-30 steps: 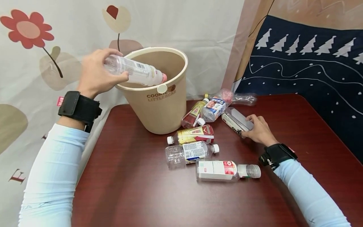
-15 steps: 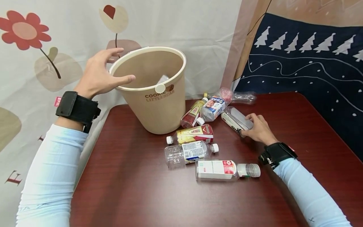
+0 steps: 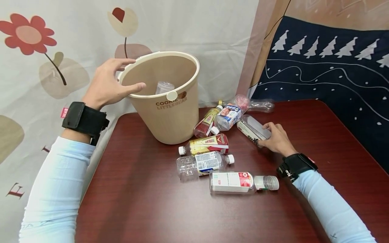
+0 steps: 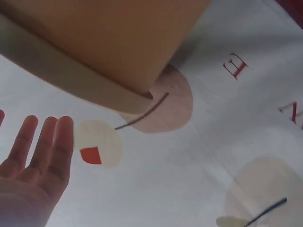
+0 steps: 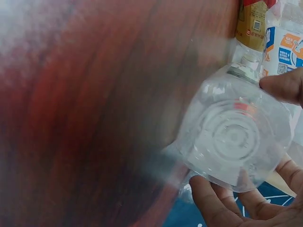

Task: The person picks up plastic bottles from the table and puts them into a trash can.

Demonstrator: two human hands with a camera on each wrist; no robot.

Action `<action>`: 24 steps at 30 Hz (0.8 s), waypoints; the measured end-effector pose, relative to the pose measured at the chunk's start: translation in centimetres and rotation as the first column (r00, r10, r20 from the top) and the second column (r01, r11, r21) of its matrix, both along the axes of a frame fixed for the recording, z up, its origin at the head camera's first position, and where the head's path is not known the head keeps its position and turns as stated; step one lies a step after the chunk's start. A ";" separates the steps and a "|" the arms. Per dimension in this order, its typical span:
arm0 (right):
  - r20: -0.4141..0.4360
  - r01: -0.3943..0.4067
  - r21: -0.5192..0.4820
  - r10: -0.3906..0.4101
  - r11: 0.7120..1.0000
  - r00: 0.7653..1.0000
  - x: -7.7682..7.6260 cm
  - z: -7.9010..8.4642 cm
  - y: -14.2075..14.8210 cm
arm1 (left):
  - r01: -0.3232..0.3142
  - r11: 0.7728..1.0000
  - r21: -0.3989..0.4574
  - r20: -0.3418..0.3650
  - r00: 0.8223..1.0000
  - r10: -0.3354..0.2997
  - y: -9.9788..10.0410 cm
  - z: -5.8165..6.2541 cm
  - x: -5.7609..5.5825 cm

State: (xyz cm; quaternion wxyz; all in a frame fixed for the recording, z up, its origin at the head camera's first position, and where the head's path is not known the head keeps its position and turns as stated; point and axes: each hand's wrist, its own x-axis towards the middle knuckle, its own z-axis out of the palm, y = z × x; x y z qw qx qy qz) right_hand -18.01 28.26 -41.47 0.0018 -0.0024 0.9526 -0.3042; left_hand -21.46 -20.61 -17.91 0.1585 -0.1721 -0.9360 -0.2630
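My left hand (image 3: 110, 81) is empty at the left rim of a beige bucket (image 3: 174, 118), fingers and thumb spread apart, the thumb reaching over the opening. Inside the bucket, the clear end of a plastic bottle (image 3: 165, 87) shows above the front rim; its rest is hidden. In the left wrist view, straight fingers (image 4: 59, 146) stand beside the bucket rim (image 4: 85, 85). At the right, my right hand (image 3: 278, 139) grips the near end of a clear plastic bottle (image 3: 254, 127) lying on the table. The right wrist view shows this bottle's round ridged base (image 5: 234, 137) between thumb and fingers.
Between the bucket and my right hand lie several bottles, among them a yellow-and-red labelled one (image 3: 209, 144), a clear one (image 3: 206, 163) and a blue-labelled one (image 3: 229, 116). Nearest me is a red-and-white labelled bottle (image 3: 235, 182). A printed curtain (image 3: 218, 50) hangs behind the table (image 3: 146, 209).
My left hand let go of the pink-capped bottle, which dropped into the bucket; its clear end now shows inside. The right hand has stayed on its bottle.
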 end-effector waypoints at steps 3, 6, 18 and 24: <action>-0.051 0.012 -0.023 -0.013 1.000 0.999 0.2 0.0 0.0 | 0.030 0.999 0.021 -0.079 0.996 -0.028 0.3 -0.9 0.7; -0.116 0.030 -0.048 -0.036 0.998 0.993 0.5 0.1 0.0 | 0.084 0.993 0.088 -0.173 0.983 -0.067 0.8 -1.9 1.8; -0.323 0.099 -0.151 -0.144 0.983 0.936 1.5 1.0 -0.5 | 0.500 0.745 0.441 -0.559 0.803 -0.208 4.7 -8.8 7.2; -0.387 0.106 -0.199 -0.178 0.974 0.905 2.1 2.2 -0.1 | 0.503 0.766 0.401 -0.392 0.850 -0.352 6.3 -13.6 8.6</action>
